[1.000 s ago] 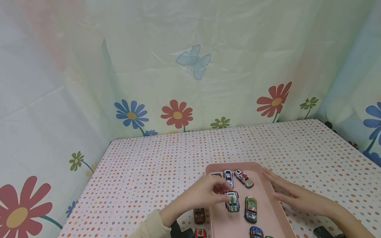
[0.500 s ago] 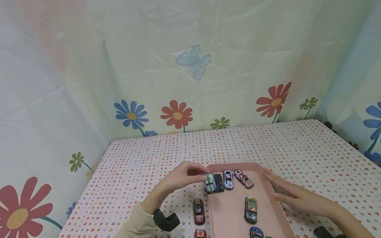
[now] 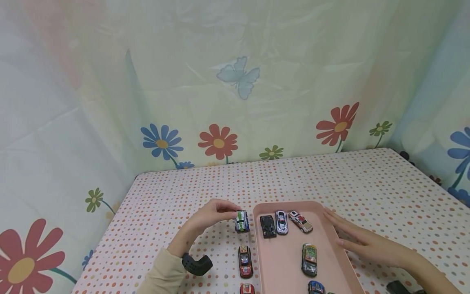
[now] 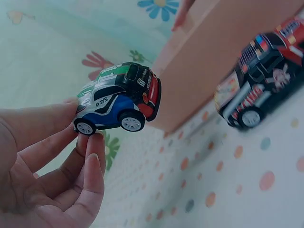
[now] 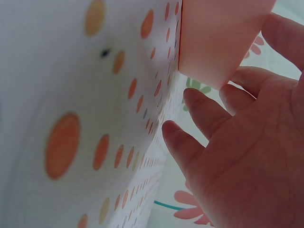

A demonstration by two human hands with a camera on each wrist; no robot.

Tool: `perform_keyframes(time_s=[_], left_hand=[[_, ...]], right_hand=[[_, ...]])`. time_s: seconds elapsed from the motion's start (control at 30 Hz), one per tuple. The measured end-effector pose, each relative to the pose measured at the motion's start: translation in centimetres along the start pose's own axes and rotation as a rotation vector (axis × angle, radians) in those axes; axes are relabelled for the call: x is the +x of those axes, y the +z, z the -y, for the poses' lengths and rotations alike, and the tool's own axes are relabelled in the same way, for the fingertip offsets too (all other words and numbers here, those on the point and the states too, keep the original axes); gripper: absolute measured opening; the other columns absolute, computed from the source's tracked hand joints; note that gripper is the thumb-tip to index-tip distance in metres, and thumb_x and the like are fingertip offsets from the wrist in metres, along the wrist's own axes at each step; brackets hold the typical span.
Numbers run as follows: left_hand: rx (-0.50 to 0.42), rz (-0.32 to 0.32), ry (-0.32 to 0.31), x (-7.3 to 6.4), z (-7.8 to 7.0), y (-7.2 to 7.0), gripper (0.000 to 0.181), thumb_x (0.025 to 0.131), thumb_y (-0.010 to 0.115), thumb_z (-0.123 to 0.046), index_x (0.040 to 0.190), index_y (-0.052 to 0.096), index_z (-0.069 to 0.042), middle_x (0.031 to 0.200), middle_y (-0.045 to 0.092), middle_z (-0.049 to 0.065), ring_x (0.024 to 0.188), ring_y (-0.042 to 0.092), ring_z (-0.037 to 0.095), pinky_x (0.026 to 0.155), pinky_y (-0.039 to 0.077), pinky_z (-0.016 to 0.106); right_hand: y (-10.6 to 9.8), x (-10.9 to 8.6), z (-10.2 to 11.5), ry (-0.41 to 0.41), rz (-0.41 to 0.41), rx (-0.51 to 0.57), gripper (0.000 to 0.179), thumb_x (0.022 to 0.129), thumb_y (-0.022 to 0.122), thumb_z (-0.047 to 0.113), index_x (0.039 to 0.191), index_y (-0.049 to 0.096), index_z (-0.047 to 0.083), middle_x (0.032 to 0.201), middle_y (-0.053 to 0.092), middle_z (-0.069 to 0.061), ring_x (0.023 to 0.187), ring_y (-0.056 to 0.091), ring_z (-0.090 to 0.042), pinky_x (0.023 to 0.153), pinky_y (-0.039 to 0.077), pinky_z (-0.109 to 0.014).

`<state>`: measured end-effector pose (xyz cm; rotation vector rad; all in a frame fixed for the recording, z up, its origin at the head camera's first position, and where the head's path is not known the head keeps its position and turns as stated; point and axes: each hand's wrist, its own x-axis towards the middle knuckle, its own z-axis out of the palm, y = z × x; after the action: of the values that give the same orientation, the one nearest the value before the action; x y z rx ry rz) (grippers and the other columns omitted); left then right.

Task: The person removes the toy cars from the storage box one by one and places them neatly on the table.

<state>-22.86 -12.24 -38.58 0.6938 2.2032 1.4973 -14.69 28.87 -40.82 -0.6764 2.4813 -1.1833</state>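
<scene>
Between thumb and fingers, my left hand [image 3: 214, 213] pinches a small toy car [image 4: 116, 99] with a green and white top, blue side and black and red end. In the head view that toy car [image 3: 242, 221] is over the table just left of the pink tray [image 3: 349, 265]. My right hand [image 3: 371, 241] lies along the tray's right side, its fingers extended and fingertips at the rim. The right wrist view has the same hand [image 5: 247, 118] beside the pink wall [image 5: 221, 40].
Inside the tray are a black toy car [image 3: 268, 226], two whitish toy cars, a green and orange toy car [image 3: 309, 259] and a blue toy car [image 3: 316, 287]. Left of the tray, a dark red toy car [image 3: 245, 261] and a red toy car [image 3: 247, 288] stand in line on the dotted tablecloth.
My left hand has carried the green and white toy car leftward, from over the tray to the table beyond its left edge. My right hand has stayed at the tray.
</scene>
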Motion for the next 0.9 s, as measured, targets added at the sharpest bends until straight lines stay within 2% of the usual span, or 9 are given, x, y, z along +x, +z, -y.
perform_keyframes(time_s=[0.13,0.2,0.33,0.4,0.43,0.6,0.7,0.73,0.9], left_hand=[[-0.014,0.023,-0.025,0.3,1.2,0.0,0.025,0.093,0.06,-0.012,0.114,0.065,0.002,0.102,0.065,0.005,0.092,0.06,0.021,0.082,0.048,0.039],[-0.002,0.029,-0.032,0.4,1.7,0.0,0.025,0.093,0.06,-0.011,0.113,0.065,0.003,0.101,0.065,0.005,0.09,0.06,0.02,0.08,0.048,0.038],[0.044,0.026,-0.047,0.7,2.2,0.2,0.024,0.092,0.061,-0.012,0.111,0.067,0.0,0.099,0.066,0.003,0.084,0.061,0.017,0.075,0.048,0.033],[0.058,0.028,-0.058,0.8,2.3,0.3,0.023,0.092,0.061,-0.013,0.11,0.068,-0.002,0.097,0.066,0.003,0.083,0.061,0.017,0.073,0.048,0.032],[0.061,0.029,-0.063,0.9,2.3,0.3,0.022,0.092,0.061,-0.013,0.11,0.068,-0.002,0.097,0.066,0.003,0.082,0.061,0.017,0.072,0.048,0.031],[0.06,0.04,-0.067,1.1,2.3,0.6,0.02,0.091,0.061,-0.012,0.106,0.069,0.001,0.094,0.066,0.003,0.082,0.061,0.017,0.072,0.048,0.028],[0.097,0.029,-0.056,1.3,2.3,0.8,0.02,0.091,0.061,-0.011,0.105,0.069,0.001,0.092,0.066,0.003,0.08,0.06,0.015,0.071,0.048,0.028],[0.115,0.02,-0.054,1.4,2.2,0.8,0.019,0.091,0.062,-0.011,0.104,0.069,0.0,0.092,0.066,0.002,0.08,0.06,0.015,0.07,0.048,0.028],[0.189,-0.011,-0.052,1.6,2.3,1.0,0.018,0.091,0.062,-0.012,0.102,0.07,-0.002,0.087,0.065,0.0,0.078,0.06,0.015,0.068,0.047,0.027]], right_hand=[[0.1,-0.1,-0.1,0.014,0.009,0.01,0.062,0.099,0.047,0.025,0.151,0.014,0.017,0.152,0.002,-0.019,0.114,0.001,0.028,0.088,0.02,-0.073],[0.1,0.0,-0.1,0.013,0.009,0.008,0.062,0.1,0.047,0.025,0.151,0.013,0.017,0.152,0.002,-0.021,0.119,0.001,0.024,0.088,0.019,-0.073],[0.1,0.0,-0.2,0.007,0.005,0.002,0.062,0.099,0.047,0.025,0.151,0.014,0.016,0.151,0.002,-0.022,0.12,0.001,0.023,0.088,0.02,-0.073],[0.1,0.0,-0.2,-0.001,0.004,0.001,0.062,0.099,0.047,0.025,0.151,0.014,0.015,0.151,0.003,-0.022,0.12,0.001,0.023,0.088,0.02,-0.073],[0.1,0.0,-0.2,0.0,0.004,0.0,0.062,0.099,0.047,0.025,0.151,0.015,0.014,0.151,0.003,-0.022,0.115,0.002,0.028,0.088,0.02,-0.073],[0.1,0.0,-0.1,0.005,0.0,-0.005,0.063,0.099,0.048,0.026,0.151,0.015,0.016,0.152,0.003,-0.02,0.114,0.002,0.028,0.088,0.02,-0.073],[0.1,0.0,0.0,0.018,-0.007,-0.012,0.063,0.099,0.048,0.027,0.151,0.015,0.017,0.152,0.003,-0.019,0.115,0.002,0.028,0.089,0.02,-0.072],[0.0,0.0,0.0,0.015,-0.008,-0.015,0.062,0.099,0.048,0.027,0.151,0.015,0.017,0.152,0.004,-0.02,0.121,0.002,0.021,0.089,0.02,-0.073],[-0.1,0.0,0.0,0.007,-0.005,-0.018,0.062,0.099,0.047,0.026,0.151,0.015,0.018,0.152,0.003,-0.021,0.123,0.001,0.02,0.088,0.021,-0.073]])
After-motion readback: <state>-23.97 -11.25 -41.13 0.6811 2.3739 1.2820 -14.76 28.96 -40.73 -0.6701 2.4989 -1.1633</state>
